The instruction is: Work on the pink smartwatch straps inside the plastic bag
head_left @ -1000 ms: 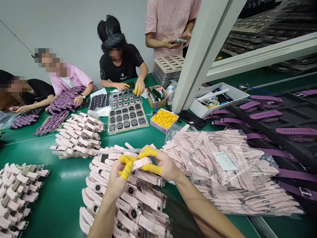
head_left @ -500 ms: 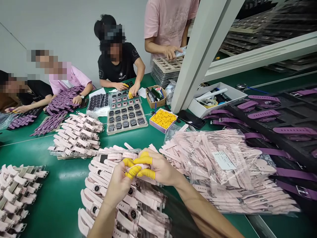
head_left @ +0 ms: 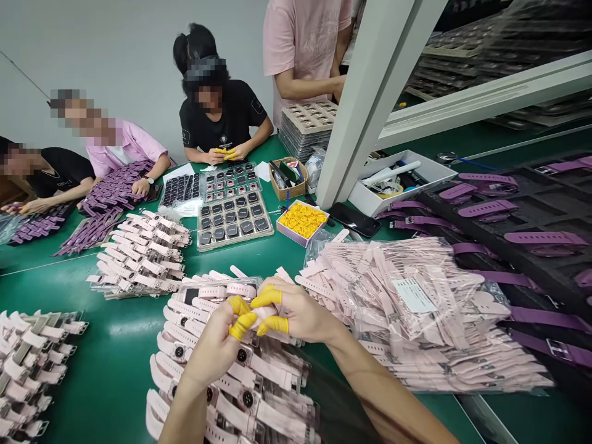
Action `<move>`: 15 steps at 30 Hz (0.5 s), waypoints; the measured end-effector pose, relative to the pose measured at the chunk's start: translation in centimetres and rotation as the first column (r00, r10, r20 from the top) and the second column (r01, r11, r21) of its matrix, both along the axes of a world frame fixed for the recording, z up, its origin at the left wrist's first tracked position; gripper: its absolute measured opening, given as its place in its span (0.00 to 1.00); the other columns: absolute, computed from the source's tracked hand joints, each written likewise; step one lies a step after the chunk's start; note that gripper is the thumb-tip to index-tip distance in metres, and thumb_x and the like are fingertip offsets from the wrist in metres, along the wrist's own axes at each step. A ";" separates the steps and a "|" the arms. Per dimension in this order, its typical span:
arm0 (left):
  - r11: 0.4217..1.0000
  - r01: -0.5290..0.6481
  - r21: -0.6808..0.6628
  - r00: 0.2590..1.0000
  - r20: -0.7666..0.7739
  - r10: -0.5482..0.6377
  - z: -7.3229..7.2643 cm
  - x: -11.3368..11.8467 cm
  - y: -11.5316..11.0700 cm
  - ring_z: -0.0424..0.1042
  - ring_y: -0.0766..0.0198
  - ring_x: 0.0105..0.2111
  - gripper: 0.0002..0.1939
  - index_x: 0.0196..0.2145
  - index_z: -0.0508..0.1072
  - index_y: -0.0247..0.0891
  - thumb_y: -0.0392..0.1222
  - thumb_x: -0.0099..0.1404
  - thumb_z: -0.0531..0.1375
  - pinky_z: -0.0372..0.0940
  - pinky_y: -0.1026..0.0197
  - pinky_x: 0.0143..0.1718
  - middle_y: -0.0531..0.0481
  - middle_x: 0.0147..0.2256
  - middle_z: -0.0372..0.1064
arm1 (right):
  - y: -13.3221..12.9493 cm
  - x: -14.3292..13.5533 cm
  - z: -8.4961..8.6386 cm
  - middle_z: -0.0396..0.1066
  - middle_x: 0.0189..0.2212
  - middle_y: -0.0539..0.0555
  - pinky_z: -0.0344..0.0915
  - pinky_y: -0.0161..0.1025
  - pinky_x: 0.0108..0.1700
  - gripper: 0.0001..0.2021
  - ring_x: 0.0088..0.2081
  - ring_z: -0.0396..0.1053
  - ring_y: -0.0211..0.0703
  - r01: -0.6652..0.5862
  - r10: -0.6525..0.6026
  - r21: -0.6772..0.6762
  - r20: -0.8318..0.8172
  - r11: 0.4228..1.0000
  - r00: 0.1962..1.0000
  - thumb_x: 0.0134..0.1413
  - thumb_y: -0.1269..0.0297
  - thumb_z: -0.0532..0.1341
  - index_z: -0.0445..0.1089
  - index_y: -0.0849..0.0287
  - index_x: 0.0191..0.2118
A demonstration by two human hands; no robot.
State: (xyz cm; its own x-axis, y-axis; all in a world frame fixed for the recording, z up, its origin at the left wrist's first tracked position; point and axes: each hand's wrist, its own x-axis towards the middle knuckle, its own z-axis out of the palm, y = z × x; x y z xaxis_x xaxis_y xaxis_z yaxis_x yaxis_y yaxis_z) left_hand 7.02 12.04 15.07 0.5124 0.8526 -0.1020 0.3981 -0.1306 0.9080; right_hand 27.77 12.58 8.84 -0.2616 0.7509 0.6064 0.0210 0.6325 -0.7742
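Between my two hands, above a tray of watches, is a pale pink watch strap [head_left: 264,312], mostly hidden by the fingers. My left hand [head_left: 221,336] pinches its left side, with yellow finger cots on thumb and forefinger. From the right, my right hand [head_left: 296,311], also in yellow finger cots, grips the other side. Whether a watch case is attached cannot be made out. Below lie stacked pink-strapped watches [head_left: 243,401], some with dark round sensor backs facing up.
A bag of pink straps [head_left: 416,320] lies right, near purple-strapped watches [head_left: 546,240] in black foam. Yellow finger cots fill a small box [head_left: 281,229]. Watch faces sit in a tray [head_left: 201,243]. A slanted white post [head_left: 365,92] rises behind. Several co-workers sit or stand across the green table [head_left: 111,345].
My fingers have shifted slightly around the pink strap, and more of it shows. Across the table, the co-worker in black has drawn both hands together; the standing person's hand has left the tray stack.
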 end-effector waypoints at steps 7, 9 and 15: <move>0.996 -0.054 0.069 0.996 -0.070 0.059 -0.8 0.0 -0.4 0.66 0.57 0.37 0.15 0.36 0.69 0.39 0.52 0.75 0.56 0.61 0.56 0.42 0.46 0.36 0.69 | -0.2 -0.4 0.4 0.75 0.34 0.56 0.69 0.46 0.44 0.18 0.40 0.71 0.47 0.040 -0.043 0.134 0.021 0.990 0.999 0.67 0.48 0.63 0.74 0.59 0.47; 0.992 -0.084 0.091 0.995 -0.039 0.088 -1.4 -0.1 -0.4 0.66 0.58 0.38 0.16 0.36 0.69 0.38 0.53 0.76 0.55 0.61 0.57 0.43 0.46 0.37 0.69 | -0.4 -0.6 0.5 0.75 0.35 0.57 0.68 0.47 0.44 0.17 0.40 0.71 0.47 0.062 -0.073 0.162 0.058 0.985 0.996 0.69 0.49 0.61 0.73 0.60 0.48; 0.996 -0.071 -0.052 0.978 0.193 0.080 -1.5 -0.2 0.1 0.68 0.61 0.36 0.19 0.35 0.72 0.38 0.57 0.75 0.57 0.63 0.61 0.40 0.49 0.34 0.70 | -0.5 -0.4 0.8 0.77 0.39 0.57 0.69 0.46 0.45 0.21 0.42 0.73 0.47 0.018 -0.019 -0.012 -0.051 1.000 0.998 0.63 0.43 0.65 0.74 0.57 0.47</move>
